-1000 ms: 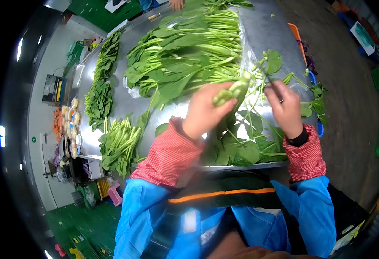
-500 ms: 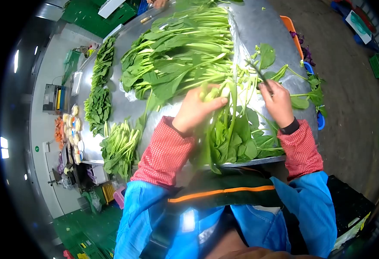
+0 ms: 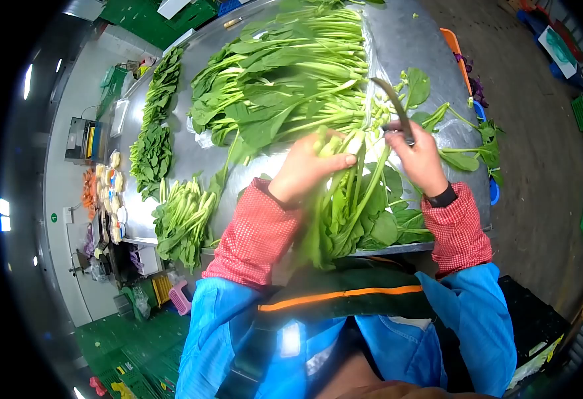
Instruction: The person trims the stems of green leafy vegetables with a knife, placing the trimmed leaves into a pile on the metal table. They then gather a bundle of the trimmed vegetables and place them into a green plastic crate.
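Observation:
My left hand [image 3: 313, 167] is closed around a bunch of leafy greens [image 3: 352, 206], cut ends up and leaves hanging toward me over the table's near edge. In my right hand [image 3: 419, 158] is a knife [image 3: 396, 106] with a dark curved blade, pointing up and away to the left. That hand is just right of the bunch's stalk ends, by one stalk that leans outward. Beyond both hands lies a big pile of leafy greens [image 3: 285, 80], stems to the right. Stem trimmings [image 3: 376, 114] are scattered between the pile and the knife.
On the metal table [image 3: 408, 40], a row of greens [image 3: 153, 139] runs along the left, with another bunch [image 3: 184, 223] nearer me. Loose leaves [image 3: 461, 159] lie at the right edge, beside an orange crate [image 3: 456, 60] and a blue container [image 3: 494, 191]. A wooden-handled tool [image 3: 233, 22] lies far back.
The knife has swung more upright, and my right hand has shifted slightly left and turned. One stalk now leans right from the held bunch. Another person's hand at the top has left view.

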Available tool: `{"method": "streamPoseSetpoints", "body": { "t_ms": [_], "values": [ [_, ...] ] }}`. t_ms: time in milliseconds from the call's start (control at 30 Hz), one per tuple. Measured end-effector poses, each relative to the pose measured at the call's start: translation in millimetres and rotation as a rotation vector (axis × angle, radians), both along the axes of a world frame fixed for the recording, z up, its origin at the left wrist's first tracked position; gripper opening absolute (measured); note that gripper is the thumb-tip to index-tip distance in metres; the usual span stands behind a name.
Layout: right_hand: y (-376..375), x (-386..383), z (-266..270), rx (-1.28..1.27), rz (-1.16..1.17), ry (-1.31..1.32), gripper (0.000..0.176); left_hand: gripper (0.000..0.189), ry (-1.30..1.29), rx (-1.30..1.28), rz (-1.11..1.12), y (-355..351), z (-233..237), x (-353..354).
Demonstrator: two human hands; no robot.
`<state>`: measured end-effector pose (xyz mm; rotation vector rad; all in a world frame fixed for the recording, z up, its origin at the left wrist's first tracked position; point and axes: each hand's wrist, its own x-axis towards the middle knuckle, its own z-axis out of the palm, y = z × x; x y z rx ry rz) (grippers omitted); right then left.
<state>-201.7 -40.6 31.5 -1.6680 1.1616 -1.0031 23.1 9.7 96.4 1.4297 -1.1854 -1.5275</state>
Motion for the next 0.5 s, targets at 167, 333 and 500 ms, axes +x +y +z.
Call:
{"method": "streamPoseSetpoints", "body": {
  "t_ms": [167,333,500],
  "values": [
    [5.2,8.1,29.1,0.281,0.300,-0.230,0.025,0.030,0.013,0.001,-0.010,0.2,0.8,-3.0],
    [8.5,-20.8,47.9,0.545,0.306,-0.510,0.021,0.020,-0.471,-0.161,0.051,-3.6,-22.9,20.6],
    [-6.7,-5.7,58.7,0.339,0.216,-0.237,0.019,0.053,-0.912,-0.786,0.042,-5.1,-27.6,38.4]
  ]
}}
